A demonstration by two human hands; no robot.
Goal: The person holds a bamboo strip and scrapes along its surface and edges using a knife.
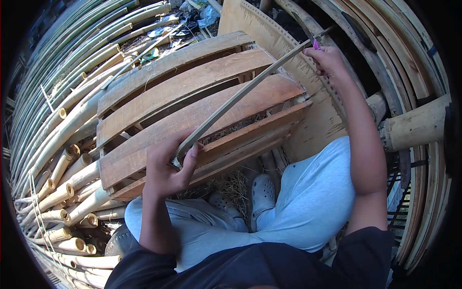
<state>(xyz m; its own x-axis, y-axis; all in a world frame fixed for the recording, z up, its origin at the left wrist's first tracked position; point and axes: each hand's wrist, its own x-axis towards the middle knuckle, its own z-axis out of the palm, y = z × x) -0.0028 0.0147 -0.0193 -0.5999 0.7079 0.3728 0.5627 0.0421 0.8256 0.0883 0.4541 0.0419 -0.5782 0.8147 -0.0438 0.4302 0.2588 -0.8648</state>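
Note:
My left hand [171, 161] is closed around the near end of a long, flat bamboo strip [245, 91], thumb on top. The strip slants up to the right over a slatted wooden crate [192, 77]. Near its far end my right hand [327, 65] is closed on a small purple-handled tool [316, 44]. A thin, pointed piece like a blade sticks out beyond the strip there; its exact kind is hard to make out. The crate lies in front of my knees, with gaps between its boards.
Stacked bamboo poles [77, 125] fill the left side. A bent plywood sheet [313, 115] with holes along its edge stands behind the crate. At the right are long wooden slats [418, 58] and a thick bamboo pole [416, 123]. Plastic litter [207, 18] lies at the back.

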